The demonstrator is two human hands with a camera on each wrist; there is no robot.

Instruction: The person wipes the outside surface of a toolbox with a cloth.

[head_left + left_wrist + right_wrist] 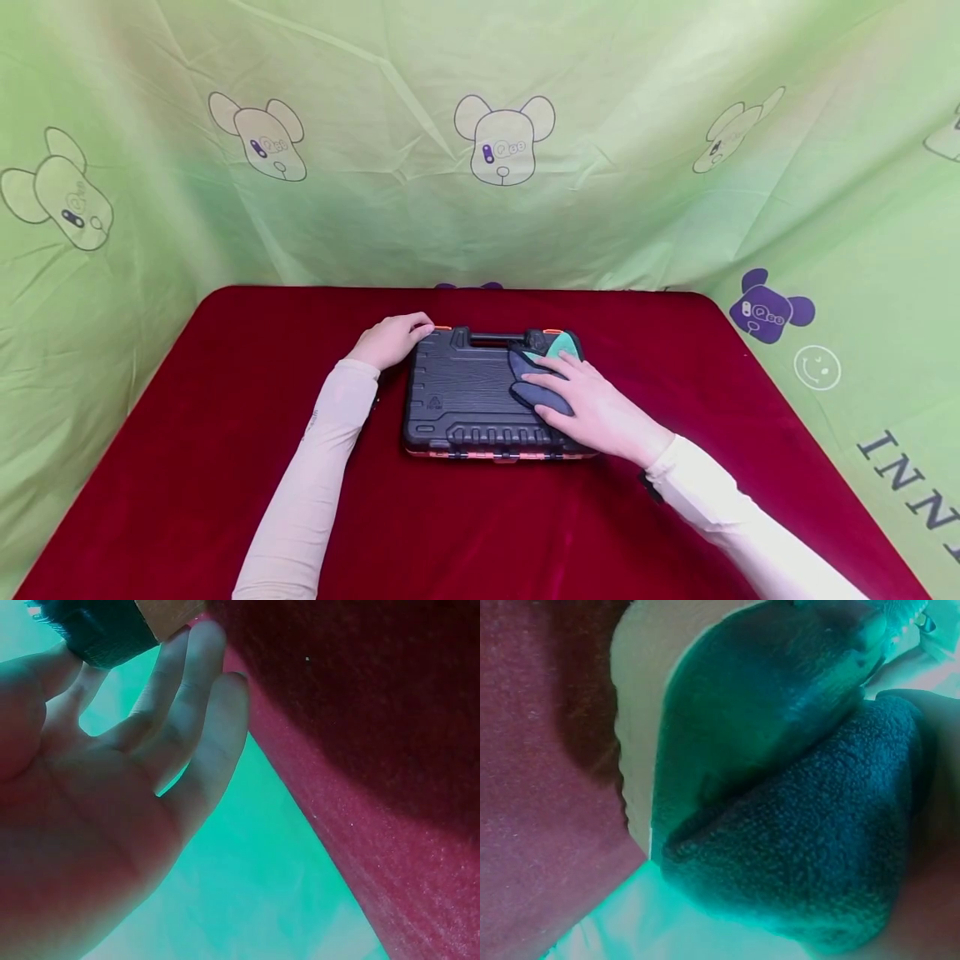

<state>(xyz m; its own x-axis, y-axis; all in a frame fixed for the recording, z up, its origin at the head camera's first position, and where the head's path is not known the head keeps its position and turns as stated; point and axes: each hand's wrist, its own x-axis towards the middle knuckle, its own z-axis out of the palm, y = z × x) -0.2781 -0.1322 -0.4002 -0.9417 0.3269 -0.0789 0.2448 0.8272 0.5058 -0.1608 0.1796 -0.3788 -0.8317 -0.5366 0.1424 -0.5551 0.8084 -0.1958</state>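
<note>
A black plastic tool case with orange lower parts and a carry handle lies flat on the red tabletop. My left hand holds the case at its far left corner, thumb at the lid's edge. From the left wrist view, the fingers of that hand reach to the case's black and orange corner. On the right part of the lid, my right hand holds a folded cloth, grey-blue with a green side. Dark cloth fills the right wrist view beside the case, hiding most of the fingers.
The red-covered table has rounded far corners. A green fabric backdrop printed with bear heads hangs close behind it and along both sides.
</note>
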